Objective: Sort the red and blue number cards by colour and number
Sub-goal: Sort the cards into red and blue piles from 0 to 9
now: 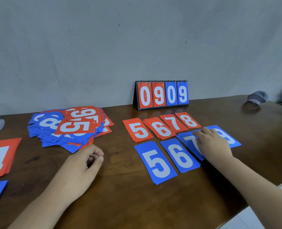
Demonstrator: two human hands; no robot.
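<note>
While the left grip point(80, 166) curls empty, the right grip point(211, 144) lies flat on blue cards point(186, 139).

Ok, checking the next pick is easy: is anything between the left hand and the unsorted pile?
Nothing visible. The left hand sits just in front of the unsorted pile, with only bare table between them; the right hand is away on the blue cards.

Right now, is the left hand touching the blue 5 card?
Apart. The head view shows a strip of bare table between the left hand and the blue 5 card.
</note>
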